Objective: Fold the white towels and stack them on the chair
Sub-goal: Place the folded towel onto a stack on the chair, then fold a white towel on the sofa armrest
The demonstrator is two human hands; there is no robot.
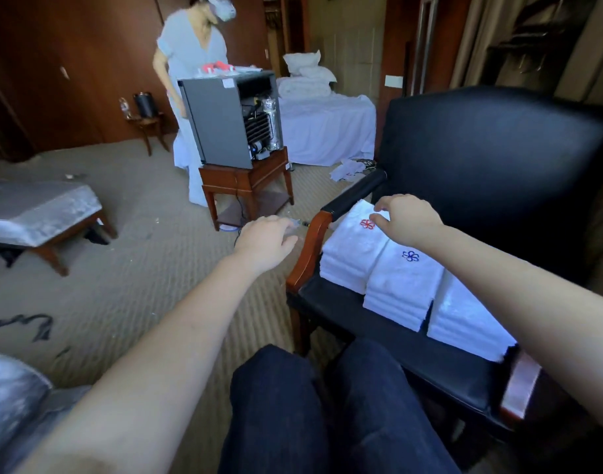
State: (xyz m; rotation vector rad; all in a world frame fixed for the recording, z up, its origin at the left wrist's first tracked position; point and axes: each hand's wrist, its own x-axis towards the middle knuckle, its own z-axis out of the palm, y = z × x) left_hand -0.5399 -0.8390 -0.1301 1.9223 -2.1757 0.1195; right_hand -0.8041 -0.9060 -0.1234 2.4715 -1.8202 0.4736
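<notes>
- A grey padded bench [43,206] stands on the carpet at far left.
- A person in a pale dress [190,63] stands behind a small grey fridge [221,119], which sits on a wooden table [249,179].
- The left hand [264,239] hovers over the carpet, just beside the chair's wooden armrest [310,248]. Its fingers are loosely curled and released, holding nothing.
- A bed [327,128] with white linen stands beyond.
- The black chair [481,159] carries three stacks of folded white towels side by side on its seat: a red-emblem stack [348,254], a blue-emblem stack [402,289] and a third stack [464,319].
- The right hand [404,218] rests on top of the red-emblem stack, fingers bent down. Whether they are grasping the towel cannot be told.
</notes>
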